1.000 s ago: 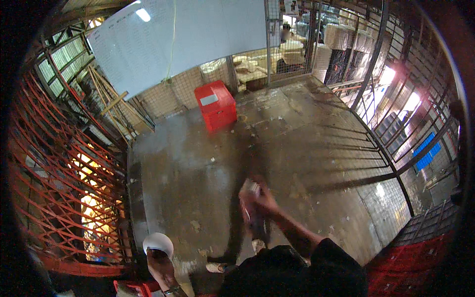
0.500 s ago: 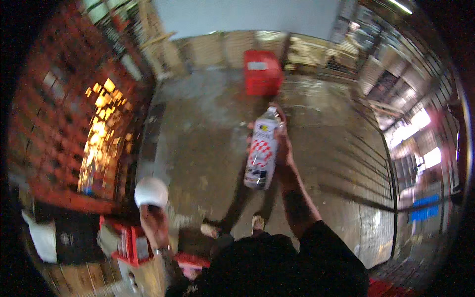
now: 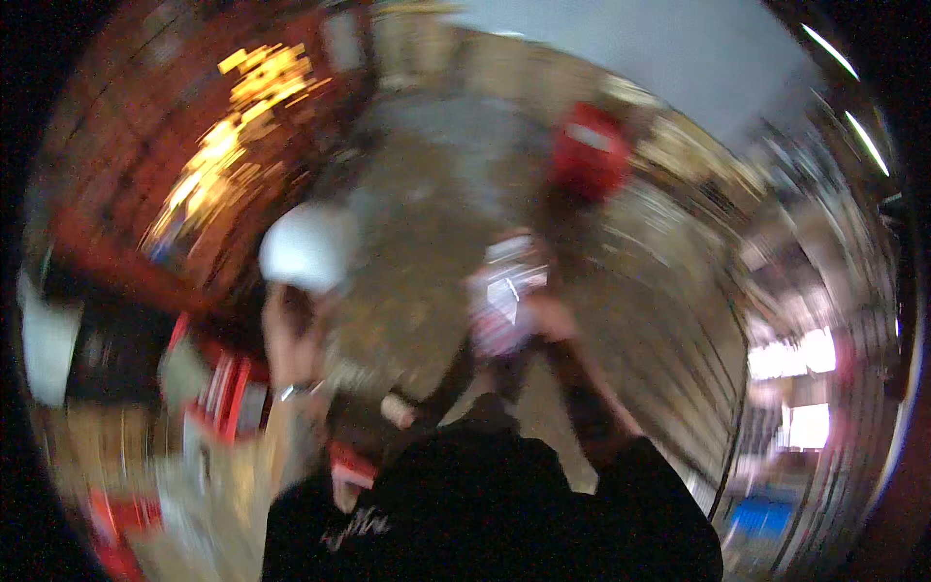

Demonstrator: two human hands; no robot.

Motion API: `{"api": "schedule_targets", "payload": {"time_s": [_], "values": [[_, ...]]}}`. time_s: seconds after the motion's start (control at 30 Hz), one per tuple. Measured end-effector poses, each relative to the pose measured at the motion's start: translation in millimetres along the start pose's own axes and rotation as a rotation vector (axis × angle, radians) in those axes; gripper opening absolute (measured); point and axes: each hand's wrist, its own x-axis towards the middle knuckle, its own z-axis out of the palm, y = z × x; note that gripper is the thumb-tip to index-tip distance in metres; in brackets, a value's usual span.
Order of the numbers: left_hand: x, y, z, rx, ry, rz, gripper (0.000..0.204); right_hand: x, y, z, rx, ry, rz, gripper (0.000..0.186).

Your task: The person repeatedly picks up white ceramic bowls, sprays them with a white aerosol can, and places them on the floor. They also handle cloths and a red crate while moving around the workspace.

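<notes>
My left hand (image 3: 291, 339) is closed on the lower end of a white, rounded object (image 3: 308, 248), raised at the left. Blur hides what kind of object it is. At the middle, my right hand (image 3: 551, 318) grips a bottle (image 3: 502, 308) with a white and red label. The bottle is badly smeared by motion, and its top tips toward me more than before. A wide gap separates the two held things.
A red container (image 3: 590, 153) stands on the wet-looking floor (image 3: 417, 184) ahead. Red stacked crates (image 3: 126, 155) with yellow pieces rise at the left. Metal bars (image 3: 698, 378) run along the right, with a blue object (image 3: 763, 516) beyond them.
The view has swung and blurred. My left hand has raised the white object. The bottle in my right hand has tilted, so it looks shorter. Both hands keep their holds.
</notes>
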Motion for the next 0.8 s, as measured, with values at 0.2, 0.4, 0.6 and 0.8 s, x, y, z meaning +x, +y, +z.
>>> {"api": "schedule_targets", "payload": {"time_s": [0.2, 0.4, 0.6, 0.8], "values": [[39, -78, -30, -0.988, -0.027, -0.405, 0.031, -32, -4, 43, -0.276, 0.074, -0.061, 0.079], [96, -114, -13, -0.889, -0.083, -0.333, 0.032, -7, -25, -62, -0.135, 0.208, -0.172, 0.074], [85, -8, 129, -0.484, -0.156, 0.119, 0.046, -4, -70, -89, -0.638, 0.045, -0.414, 0.077], [96, -29, 180, 1.417, 0.076, -0.070, 0.041, 21, -78, -99, -0.774, 0.023, -0.444, 0.074]]}}
